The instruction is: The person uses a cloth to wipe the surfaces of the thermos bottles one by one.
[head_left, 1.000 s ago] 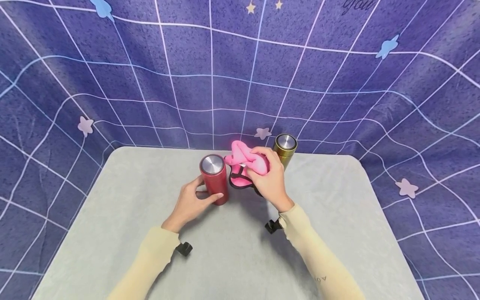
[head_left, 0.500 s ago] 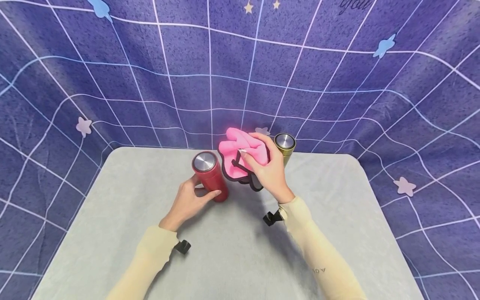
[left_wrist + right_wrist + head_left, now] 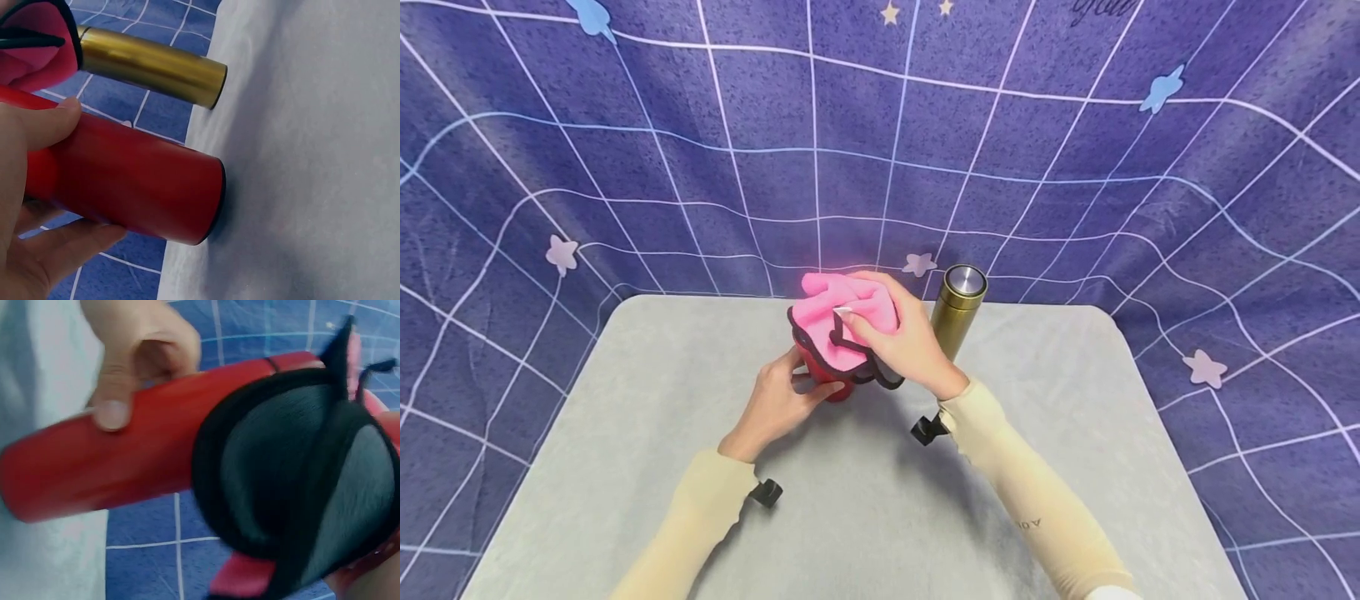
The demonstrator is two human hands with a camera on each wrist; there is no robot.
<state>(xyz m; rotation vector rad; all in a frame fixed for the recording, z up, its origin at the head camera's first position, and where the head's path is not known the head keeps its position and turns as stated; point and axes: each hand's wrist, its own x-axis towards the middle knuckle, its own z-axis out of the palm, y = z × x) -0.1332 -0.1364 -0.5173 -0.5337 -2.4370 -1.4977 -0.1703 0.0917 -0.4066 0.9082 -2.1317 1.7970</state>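
A red thermos flask has its base on the table, with my left hand curled round its side. My right hand pinches a pink plush cloth piece with black trim and a thin black cord. Its lining is dark grey, seen as rounded black-edged lobes in the right wrist view. In the head view this piece hides the flask's lid. Whether it presses on the lid, I cannot tell. Behind my right hand stands a gold thermos flask with a silver-topped lid.
A pale grey cloth covers the table. Right behind its back edge hangs a purple-blue curtain with pale grid lines and star shapes. A small black device sits on the left wrist, another black device on the right.
My right hand has carried the pink cloth piece left, from between the flasks to over the red flask's top. The gold flask now shows more. My left hand keeps its hold on the red flask.
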